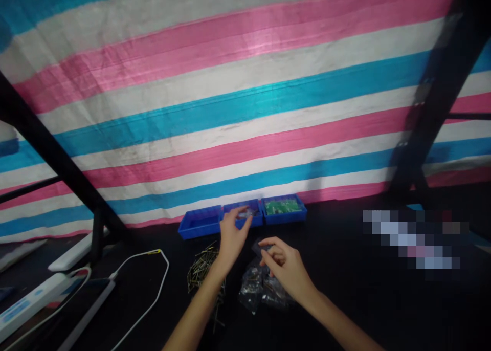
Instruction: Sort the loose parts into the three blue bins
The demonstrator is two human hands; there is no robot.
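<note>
While the L hand (233,231) is held w/ fingers parted at the mid blue bin (258,221), the R hand (286,264) is curled nr clear bags (251,289), grip unclear; black tabletop (337,259) is backed by striped sheeting (245,110), w/ open room left R of bags.

1 head-worn camera looks forward and down.

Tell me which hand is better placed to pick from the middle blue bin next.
Left, I'd say. The left hand is at the middle blue bin, thumb and fingers apart; the right hand is farther from it, by the plastic bags.
</note>
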